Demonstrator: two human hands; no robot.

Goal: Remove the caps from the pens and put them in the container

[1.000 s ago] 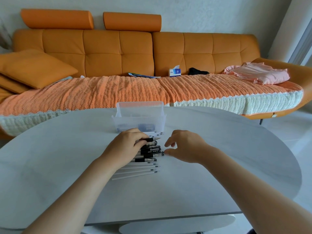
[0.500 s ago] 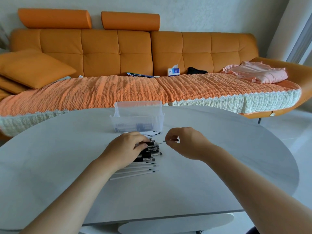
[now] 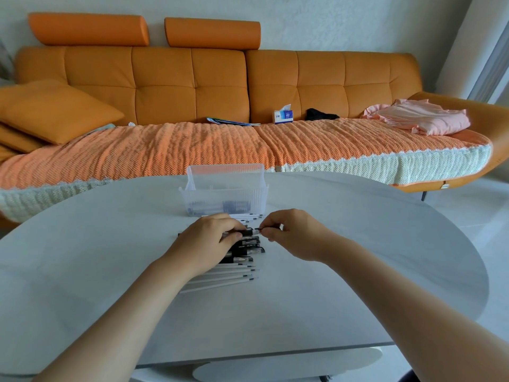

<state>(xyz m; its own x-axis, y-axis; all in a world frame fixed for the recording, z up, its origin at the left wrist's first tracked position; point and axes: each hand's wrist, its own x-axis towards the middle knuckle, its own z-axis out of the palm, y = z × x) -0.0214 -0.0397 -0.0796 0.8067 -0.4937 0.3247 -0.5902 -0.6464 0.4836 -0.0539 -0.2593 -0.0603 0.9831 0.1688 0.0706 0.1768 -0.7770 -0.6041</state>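
A row of pens (image 3: 245,253) lies on the white table (image 3: 358,257), black ones in the middle and white ones (image 3: 220,279) nearer me. My left hand (image 3: 209,241) rests on the row and grips a black pen (image 3: 248,232) at its far end. My right hand (image 3: 289,230) pinches a small dark cap (image 3: 268,229) right at that pen's tip. Just beyond stands the clear plastic container (image 3: 224,193), with dark caps showing through its wall. More white pens (image 3: 248,216) lie at its foot.
An orange sofa (image 3: 192,86) with a woven throw runs behind the table. On it lie a cushion (image 3: 55,111), a tissue box (image 3: 283,116) and a pink cloth (image 3: 418,119). The table's curved edge falls away at the right.
My right hand, which held a cap away from the row, has come back left to the tip of the pen under my left hand. The left hand has shifted slightly towards the container.
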